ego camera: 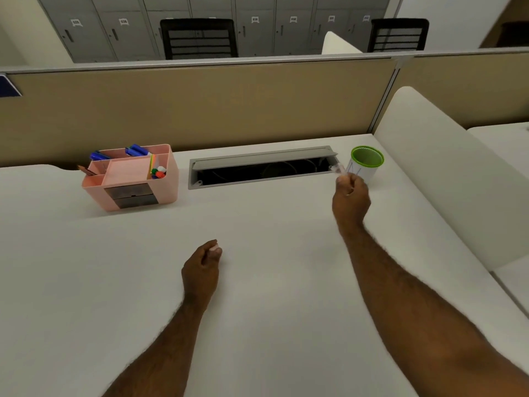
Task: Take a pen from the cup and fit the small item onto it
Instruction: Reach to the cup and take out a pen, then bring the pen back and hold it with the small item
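Reaching toward the far right of the white tabletop (257,282), the right hand (351,197) has its fingers (347,183) closed around a thin, blurred, pale pen (337,169), whose tip points up and left just beside the green-rimmed cup (367,161). Nearer and further left, the left hand (201,270) rests on the tabletop with its fingers curled shut, pinching a small whitish item (215,248) at thumb and forefinger. At far left stands a pink organizer (131,179); between it and the cup lies an open cable tray (263,167).
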Action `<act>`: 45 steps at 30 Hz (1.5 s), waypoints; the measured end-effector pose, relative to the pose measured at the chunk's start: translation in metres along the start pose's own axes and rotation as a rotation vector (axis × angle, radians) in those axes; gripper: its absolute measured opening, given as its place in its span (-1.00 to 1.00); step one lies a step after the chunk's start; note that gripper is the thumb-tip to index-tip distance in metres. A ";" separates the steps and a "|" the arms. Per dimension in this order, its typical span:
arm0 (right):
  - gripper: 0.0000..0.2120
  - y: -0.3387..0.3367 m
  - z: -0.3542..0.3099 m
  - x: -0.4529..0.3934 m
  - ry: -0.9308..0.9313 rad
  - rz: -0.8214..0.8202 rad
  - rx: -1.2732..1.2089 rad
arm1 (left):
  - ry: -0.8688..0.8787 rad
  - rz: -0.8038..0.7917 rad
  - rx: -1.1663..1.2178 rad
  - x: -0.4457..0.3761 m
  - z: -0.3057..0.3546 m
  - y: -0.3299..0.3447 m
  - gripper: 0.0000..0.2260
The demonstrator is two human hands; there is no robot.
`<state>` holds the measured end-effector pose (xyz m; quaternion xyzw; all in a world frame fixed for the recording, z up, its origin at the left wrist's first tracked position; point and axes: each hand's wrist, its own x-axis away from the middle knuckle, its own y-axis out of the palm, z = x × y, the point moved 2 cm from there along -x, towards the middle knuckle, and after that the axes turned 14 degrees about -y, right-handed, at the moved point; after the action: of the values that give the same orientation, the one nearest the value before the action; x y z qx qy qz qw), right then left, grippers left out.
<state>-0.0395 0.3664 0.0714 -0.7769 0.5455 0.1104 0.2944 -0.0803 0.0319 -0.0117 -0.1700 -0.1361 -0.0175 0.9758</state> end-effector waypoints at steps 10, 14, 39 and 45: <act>-0.70 -0.024 0.033 -0.122 -0.015 0.030 0.308 | 0.054 0.058 -0.150 -0.006 -0.001 0.002 -0.76; -0.69 -0.023 0.034 -0.143 -0.090 -0.098 0.388 | 0.040 0.057 -0.144 -0.007 -0.004 0.002 -0.77; -0.80 0.008 -0.027 -0.073 0.300 -0.010 -0.595 | -0.126 0.004 0.080 -0.010 0.009 0.004 -0.72; -0.81 0.014 -0.073 0.030 0.696 -0.283 -1.140 | -0.206 -0.109 0.296 -0.002 0.035 0.005 -0.69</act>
<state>-0.0520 0.2978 0.1103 -0.8648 0.3582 0.0847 -0.3416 -0.0912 0.0481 0.0178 -0.0177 -0.2455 -0.0324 0.9687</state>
